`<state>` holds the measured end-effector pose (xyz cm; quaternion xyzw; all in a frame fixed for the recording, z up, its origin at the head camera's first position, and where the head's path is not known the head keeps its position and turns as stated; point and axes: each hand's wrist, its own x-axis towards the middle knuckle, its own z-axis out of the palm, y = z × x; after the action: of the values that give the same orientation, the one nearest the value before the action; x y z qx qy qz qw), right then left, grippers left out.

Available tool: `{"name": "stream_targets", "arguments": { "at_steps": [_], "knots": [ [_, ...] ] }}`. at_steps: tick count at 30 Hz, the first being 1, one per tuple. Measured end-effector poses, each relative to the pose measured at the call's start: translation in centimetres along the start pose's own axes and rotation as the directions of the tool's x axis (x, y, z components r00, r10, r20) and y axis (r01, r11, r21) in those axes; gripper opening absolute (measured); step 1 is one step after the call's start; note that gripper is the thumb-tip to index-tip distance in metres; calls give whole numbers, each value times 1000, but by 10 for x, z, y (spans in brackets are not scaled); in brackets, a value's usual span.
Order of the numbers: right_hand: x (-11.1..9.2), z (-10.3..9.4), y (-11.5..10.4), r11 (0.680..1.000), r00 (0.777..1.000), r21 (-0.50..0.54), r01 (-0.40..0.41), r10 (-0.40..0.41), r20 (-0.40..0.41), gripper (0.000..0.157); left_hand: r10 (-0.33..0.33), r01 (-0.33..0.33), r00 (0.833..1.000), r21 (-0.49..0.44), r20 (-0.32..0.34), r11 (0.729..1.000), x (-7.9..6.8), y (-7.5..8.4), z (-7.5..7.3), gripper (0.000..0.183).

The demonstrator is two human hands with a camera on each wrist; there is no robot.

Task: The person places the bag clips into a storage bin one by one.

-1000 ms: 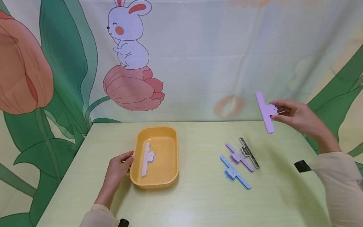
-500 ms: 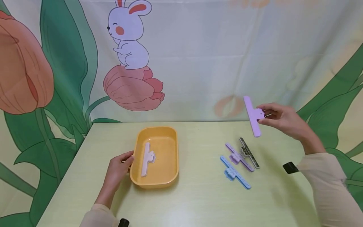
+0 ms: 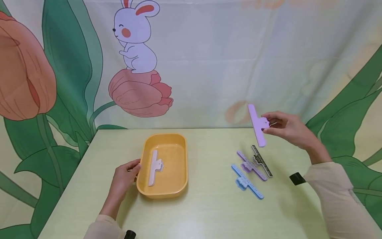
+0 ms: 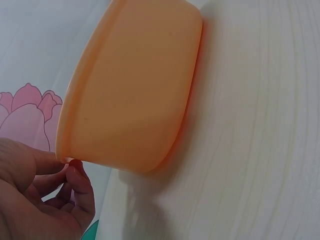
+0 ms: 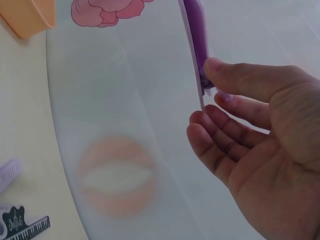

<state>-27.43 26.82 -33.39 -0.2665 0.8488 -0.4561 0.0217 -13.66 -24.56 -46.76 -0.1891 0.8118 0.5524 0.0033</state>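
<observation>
My right hand (image 3: 287, 129) holds a purple bag clip (image 3: 257, 126) up in the air by its grip tab, above the back right of the table. The right wrist view shows thumb and fingers pinching that clip (image 5: 196, 45) edge-on. At the left, my left hand (image 3: 127, 174) pinches the rim of an orange-yellow tray (image 3: 176, 166) on its left side. In the left wrist view the fingers of the left hand (image 4: 47, 195) meet at the rim. A pale pink clip (image 3: 153, 167) lies inside the tray, toward its left wall.
On the right of the table (image 3: 209, 212) lie a blue clip (image 3: 247, 182), a light purple clip (image 3: 253, 166) and a black clip (image 3: 262, 161), close together. A curtain printed with a rabbit (image 3: 134, 36) and flowers hangs behind the table's back edge.
My right hand has moved left and slightly down with the purple bag clip, over the back of the table. My left hand and the tray have stayed in place.
</observation>
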Motion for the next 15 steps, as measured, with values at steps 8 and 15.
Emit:
{"name": "stream_targets", "arguments": {
  "at_steps": [8, 15],
  "knots": [
    [9, 17, -6, 1000, 999, 2, 30, -30, 30, 45, -3, 3, 1000, -12, -7, 1000, -1, 0, 1, 41],
    [18, 31, -10, 999, 998, 6, 40, -40, 46, 44, 1, -1, 1000, -9, -4, 1000, -2, 0, 0, 41]
  ]
}}
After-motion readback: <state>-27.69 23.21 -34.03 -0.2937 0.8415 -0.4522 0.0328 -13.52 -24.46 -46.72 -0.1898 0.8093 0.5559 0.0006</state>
